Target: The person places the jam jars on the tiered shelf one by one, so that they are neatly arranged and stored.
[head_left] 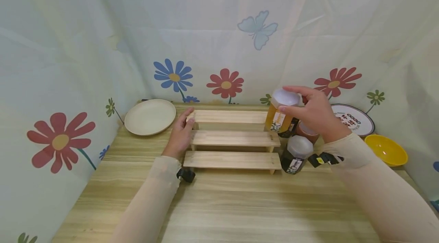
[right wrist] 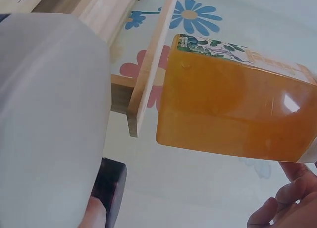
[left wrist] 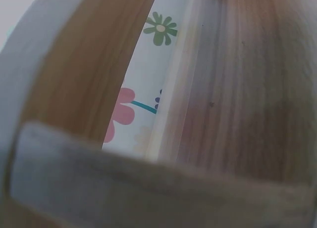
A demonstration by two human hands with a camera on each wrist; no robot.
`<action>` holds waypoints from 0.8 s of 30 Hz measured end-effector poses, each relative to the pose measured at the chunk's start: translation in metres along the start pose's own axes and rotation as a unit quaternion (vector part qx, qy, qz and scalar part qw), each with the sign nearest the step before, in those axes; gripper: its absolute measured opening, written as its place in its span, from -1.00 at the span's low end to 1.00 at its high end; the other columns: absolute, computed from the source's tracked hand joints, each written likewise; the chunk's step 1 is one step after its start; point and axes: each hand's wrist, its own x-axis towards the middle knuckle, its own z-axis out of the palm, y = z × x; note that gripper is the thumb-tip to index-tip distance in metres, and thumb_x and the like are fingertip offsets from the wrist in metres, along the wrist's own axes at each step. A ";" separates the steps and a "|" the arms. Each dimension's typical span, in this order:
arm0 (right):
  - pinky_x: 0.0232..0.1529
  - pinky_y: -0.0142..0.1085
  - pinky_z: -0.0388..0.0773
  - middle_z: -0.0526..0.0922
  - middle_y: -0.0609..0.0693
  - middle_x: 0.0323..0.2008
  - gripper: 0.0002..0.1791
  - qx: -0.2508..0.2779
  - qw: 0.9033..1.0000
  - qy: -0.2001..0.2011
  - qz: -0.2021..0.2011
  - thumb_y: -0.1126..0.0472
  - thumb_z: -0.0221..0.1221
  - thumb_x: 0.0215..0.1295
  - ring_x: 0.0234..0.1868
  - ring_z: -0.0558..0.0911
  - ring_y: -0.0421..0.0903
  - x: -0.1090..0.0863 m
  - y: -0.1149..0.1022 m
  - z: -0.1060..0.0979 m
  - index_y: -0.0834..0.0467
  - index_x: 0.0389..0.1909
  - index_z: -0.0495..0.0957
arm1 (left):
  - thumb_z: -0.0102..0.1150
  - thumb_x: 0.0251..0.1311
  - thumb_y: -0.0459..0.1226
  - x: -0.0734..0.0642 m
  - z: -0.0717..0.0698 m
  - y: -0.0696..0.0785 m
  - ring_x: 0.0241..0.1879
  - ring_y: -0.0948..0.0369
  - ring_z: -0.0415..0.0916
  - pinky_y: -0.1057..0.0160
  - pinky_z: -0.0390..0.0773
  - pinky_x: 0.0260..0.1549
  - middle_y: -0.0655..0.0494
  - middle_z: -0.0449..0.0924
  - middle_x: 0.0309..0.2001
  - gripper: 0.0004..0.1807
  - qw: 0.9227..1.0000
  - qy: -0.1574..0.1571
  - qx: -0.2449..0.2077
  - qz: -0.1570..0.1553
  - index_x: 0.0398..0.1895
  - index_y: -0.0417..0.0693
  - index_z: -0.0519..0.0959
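Note:
A pale wooden three-step rack (head_left: 233, 137) stands on the table. My left hand (head_left: 180, 135) grips its upper left end, thumb over the edge; that hand does not show in the left wrist view, only the rack's boards (left wrist: 237, 89) close up. My right hand (head_left: 313, 111) pinches the white lid of a jar of amber liquid (head_left: 274, 117), held near the rack's upper right end. In the right wrist view the amber jar (right wrist: 233, 104) hangs apart from the board's end. Beside the rack stands a dark jar (head_left: 295, 155) with a whitish lid.
A reddish-brown container (head_left: 306, 132) and another dark jar (head_left: 293, 127) are partly hidden behind the right hand. Farther right lie an oval plate with red lettering (head_left: 363, 119) and a yellow bowl (head_left: 385, 149). A cream plate (head_left: 151, 117) lies back left, by the flowered curtain (head_left: 205, 37).

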 end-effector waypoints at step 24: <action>-0.21 -0.20 0.46 0.55 0.12 0.15 -0.35 0.011 0.998 -0.046 0.039 0.00 0.45 0.36 -0.08 0.43 0.12 0.030 0.000 0.018 0.04 0.41 0.51 | -0.14 0.70 -0.08 0.000 0.000 -0.002 0.51 0.05 0.21 -0.10 0.26 0.44 0.06 0.07 0.67 -0.45 1.000 -0.004 -0.007 -0.007 0.66 0.16 0.24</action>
